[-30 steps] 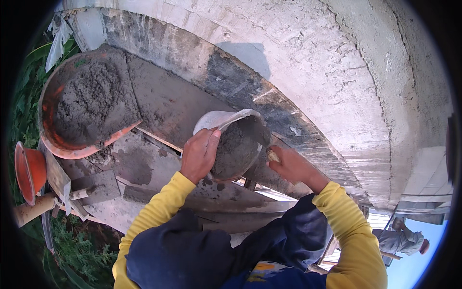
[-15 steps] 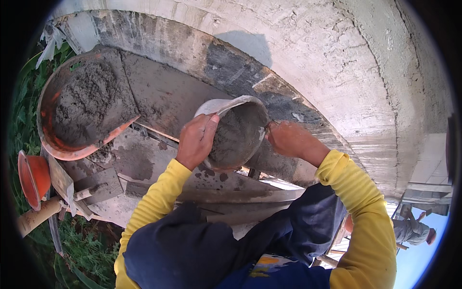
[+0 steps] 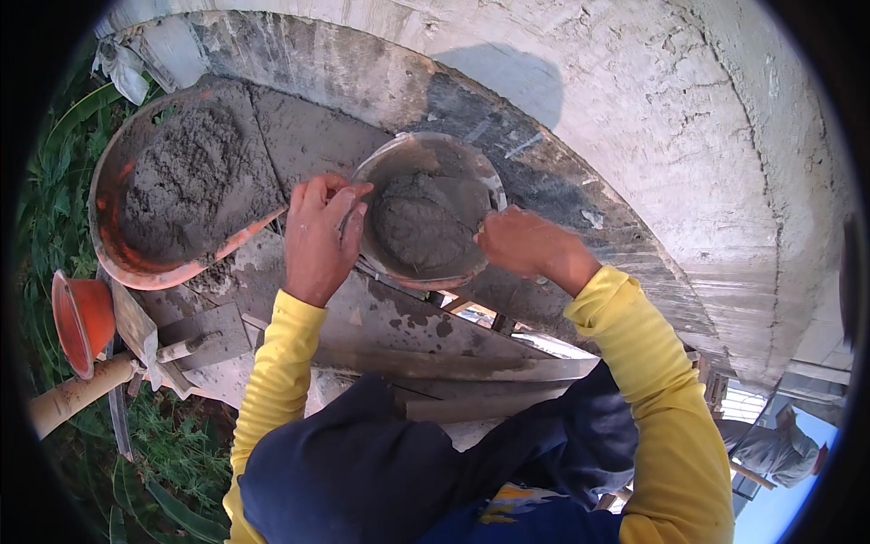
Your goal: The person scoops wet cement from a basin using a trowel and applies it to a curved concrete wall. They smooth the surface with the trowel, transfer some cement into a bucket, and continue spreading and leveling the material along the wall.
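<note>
A round grey bucket [image 3: 426,139] with mortar-smeared walls stands on the boards in front of me. Wet grey mortar [image 3: 419,222] lies inside it. At its left side is my left hand [image 3: 323,238], open with fingers bent and apart, the fingertips by the rim; whether they touch it I cannot tell. My right hand [image 3: 536,245] is closed at the right rim, around what looks like a trowel, its handle hidden in the fist. A smooth grey flat patch, seemingly the trowel's blade [image 3: 465,198], shows against the mortar.
Left of the bucket lies a large orange basin [image 3: 101,222] heaped with mortar. A smaller orange bowl [image 3: 83,322] and a flat float [image 3: 204,337] are near a bamboo pole [image 3: 82,394]. A curved concrete wall [image 3: 625,118] rises beyond. Gaps open between the boards. Another person [image 3: 779,451] is far right.
My left hand has let go of the bucket's rim and moved left. The bucket, tilted before, now sits more level. My right hand has shifted slightly over the right rim.
</note>
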Demonstrator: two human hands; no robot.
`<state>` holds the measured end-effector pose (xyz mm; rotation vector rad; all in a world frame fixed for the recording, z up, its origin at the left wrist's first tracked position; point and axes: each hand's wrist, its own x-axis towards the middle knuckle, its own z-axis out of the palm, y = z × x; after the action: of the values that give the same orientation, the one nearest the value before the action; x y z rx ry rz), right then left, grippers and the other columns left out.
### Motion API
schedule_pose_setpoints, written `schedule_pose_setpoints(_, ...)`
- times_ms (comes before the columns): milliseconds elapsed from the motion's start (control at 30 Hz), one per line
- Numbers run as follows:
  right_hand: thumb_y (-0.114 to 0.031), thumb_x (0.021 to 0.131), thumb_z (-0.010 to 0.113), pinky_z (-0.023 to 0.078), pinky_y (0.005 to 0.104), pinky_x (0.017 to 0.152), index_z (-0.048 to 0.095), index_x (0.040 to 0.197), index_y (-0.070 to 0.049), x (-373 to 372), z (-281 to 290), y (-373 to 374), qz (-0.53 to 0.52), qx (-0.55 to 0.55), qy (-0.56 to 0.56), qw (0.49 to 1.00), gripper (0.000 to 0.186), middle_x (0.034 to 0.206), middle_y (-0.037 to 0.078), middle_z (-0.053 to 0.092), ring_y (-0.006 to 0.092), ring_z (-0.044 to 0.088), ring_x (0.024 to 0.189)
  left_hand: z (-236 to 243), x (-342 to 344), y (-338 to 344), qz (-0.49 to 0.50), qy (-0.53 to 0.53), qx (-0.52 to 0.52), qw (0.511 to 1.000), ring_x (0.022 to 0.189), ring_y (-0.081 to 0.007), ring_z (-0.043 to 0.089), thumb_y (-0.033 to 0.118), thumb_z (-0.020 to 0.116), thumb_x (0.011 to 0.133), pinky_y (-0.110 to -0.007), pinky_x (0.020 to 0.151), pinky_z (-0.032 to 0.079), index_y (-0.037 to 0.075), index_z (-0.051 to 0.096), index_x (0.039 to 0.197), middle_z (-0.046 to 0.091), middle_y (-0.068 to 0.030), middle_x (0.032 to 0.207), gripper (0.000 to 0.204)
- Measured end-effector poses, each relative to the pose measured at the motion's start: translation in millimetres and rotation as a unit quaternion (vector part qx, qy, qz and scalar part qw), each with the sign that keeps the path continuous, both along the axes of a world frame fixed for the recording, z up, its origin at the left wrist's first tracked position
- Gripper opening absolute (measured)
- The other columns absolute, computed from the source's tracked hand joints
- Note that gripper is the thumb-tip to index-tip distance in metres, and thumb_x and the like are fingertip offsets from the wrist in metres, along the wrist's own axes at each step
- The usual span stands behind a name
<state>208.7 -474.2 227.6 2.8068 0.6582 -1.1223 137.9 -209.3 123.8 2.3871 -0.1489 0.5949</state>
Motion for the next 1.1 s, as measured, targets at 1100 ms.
schedule_pose_setpoints(1100, -0.01, 0.087, 0.069, 0.061, 0.0441, 0.068, 0.072, 0.114, 0.001, 14.8, -8.2, -4.9, 0.323, -0.018, -0.259, 0.91, 0.029, 0.088, 0.017, 0.074, 0.0328, 0.077, 0.078, -20.7, -19.4, 47.6, -0.019, 0.285, -0.266, 0.921, 0.111, -0.0341, 0.068, 0.038, 0.054, 0.114, -0.039, 0.099, 0.051, -0.006, 0.07, 0.125, 0.072, -0.0223, 0.116, 0.048)
